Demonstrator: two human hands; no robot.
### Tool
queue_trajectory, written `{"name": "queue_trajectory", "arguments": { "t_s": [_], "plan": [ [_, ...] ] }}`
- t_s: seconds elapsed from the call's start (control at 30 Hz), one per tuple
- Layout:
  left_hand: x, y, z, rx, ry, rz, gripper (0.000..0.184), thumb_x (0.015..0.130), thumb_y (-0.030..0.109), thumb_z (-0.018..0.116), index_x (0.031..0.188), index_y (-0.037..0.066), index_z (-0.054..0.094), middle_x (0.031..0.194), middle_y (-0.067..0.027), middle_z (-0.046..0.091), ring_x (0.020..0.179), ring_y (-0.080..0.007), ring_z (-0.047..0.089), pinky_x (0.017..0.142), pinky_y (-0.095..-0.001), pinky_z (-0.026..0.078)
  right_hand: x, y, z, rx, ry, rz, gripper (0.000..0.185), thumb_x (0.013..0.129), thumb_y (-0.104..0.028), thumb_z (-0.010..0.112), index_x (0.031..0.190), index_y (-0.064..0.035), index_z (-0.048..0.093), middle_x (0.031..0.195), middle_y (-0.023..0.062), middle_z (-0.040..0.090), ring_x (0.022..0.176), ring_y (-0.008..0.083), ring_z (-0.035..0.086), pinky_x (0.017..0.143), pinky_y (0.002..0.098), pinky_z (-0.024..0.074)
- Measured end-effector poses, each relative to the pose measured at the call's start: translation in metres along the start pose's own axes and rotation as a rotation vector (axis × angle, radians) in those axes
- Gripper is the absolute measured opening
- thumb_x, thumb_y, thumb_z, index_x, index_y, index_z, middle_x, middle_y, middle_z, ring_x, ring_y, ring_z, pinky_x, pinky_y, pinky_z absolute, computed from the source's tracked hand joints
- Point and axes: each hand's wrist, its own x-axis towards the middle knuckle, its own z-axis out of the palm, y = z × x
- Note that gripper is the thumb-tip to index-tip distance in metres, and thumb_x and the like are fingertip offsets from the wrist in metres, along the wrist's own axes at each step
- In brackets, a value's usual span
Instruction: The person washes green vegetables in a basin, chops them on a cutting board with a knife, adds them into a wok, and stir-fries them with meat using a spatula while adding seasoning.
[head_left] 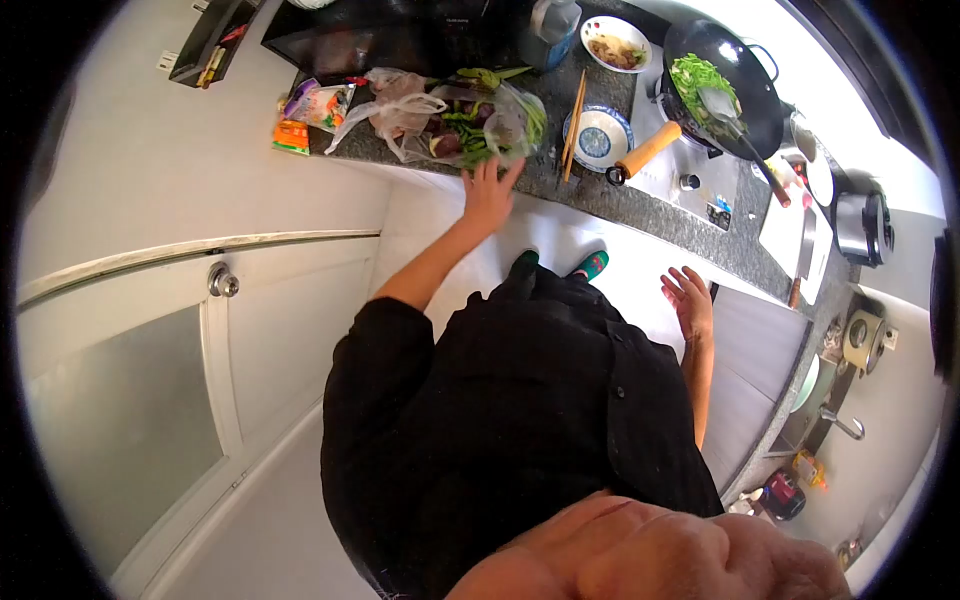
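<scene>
My left hand (489,195) reaches to the counter's front edge, fingers stretched out and apart. Its fingertips are at a clear plastic bag (508,127) of green vegetables; whether they touch it I cannot tell. My right hand (688,303) hangs in the air in front of the counter, empty, with its fingers spread. A black wok (757,88) with a wooden handle (650,150) stands on the stove, holding chopped greens (695,82). A spatula (718,103) lies in it. Chopsticks (574,125) rest beside a blue-rimmed bowl (602,139).
A bowl of food (615,46) stands behind the blue-rimmed one. Packets (318,104) lie at the counter's left end. On the right, a knife (806,240) lies on a white cutting board (782,232), near a cooker (862,228). A door (190,340) is on my left.
</scene>
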Motion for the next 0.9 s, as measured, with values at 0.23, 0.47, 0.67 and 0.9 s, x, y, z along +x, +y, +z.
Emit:
{"name": "queue_trajectory", "arguments": {
  "t_s": [0.23, 0.47, 0.67, 0.9],
  "plan": [
    [0.065, -0.091, -0.007, 0.305, 0.009, -0.217, 0.064, 0.094, 0.049, 0.049, 0.147, 0.016, 0.033, 0.158, -0.0143, 0.013, 0.145, -0.0374, 0.008, 0.101, -0.0752, 0.017, -0.041, 0.006, 0.005, 0.004, 0.036, -0.036, 0.05, 0.092, -0.009, 0.052, 0.135, 0.0101, 0.036, 0.128, 0.0258, 0.053, 0.112, 0.0354, 0.06, 0.092, 0.0387, 0.0516],
    [0.072, -0.106, 0.004, 0.494, 0.051, -0.229, 0.075, 0.096, 0.048, 0.046, 0.149, 0.001, 0.025, 0.159, -0.0146, 0.011, 0.146, -0.0355, 0.005, 0.103, -0.0746, 0.012, -0.058, 0.027, -0.018, 0.02, 0.029, -0.007, 0.048, 0.092, -0.011, 0.054, 0.133, 0.0096, 0.039, 0.126, 0.0243, 0.055, 0.109, 0.0325, 0.061, 0.091, 0.0365, 0.0518],
    [0.049, -0.082, 0.022, 0.532, 0.09, -0.27, 0.082, 0.092, 0.045, 0.054, 0.146, -0.009, 0.023, 0.156, -0.0232, 0.015, 0.144, -0.0412, 0.012, 0.106, -0.0675, 0.015, -0.097, 0.035, -0.086, -0.042, 0.026, -0.037, 0.044, 0.092, -0.013, 0.055, 0.129, 0.0082, 0.044, 0.121, 0.0203, 0.059, 0.104, 0.0275, 0.064, 0.089, 0.0342, 0.0522],
    [-0.004, -0.004, -0.012, 0.521, 0.149, -0.283, 0.082, 0.087, 0.041, 0.063, 0.143, -0.008, 0.029, 0.153, -0.0269, 0.019, 0.141, -0.0461, 0.014, 0.106, -0.0635, 0.023, -0.157, 0.062, -0.214, 0.03, 0.211, -0.067, 0.044, 0.092, -0.013, 0.054, 0.129, 0.0086, 0.045, 0.119, 0.0198, 0.061, 0.102, 0.0251, 0.065, 0.086, 0.0321, 0.0535]
  ]
}}
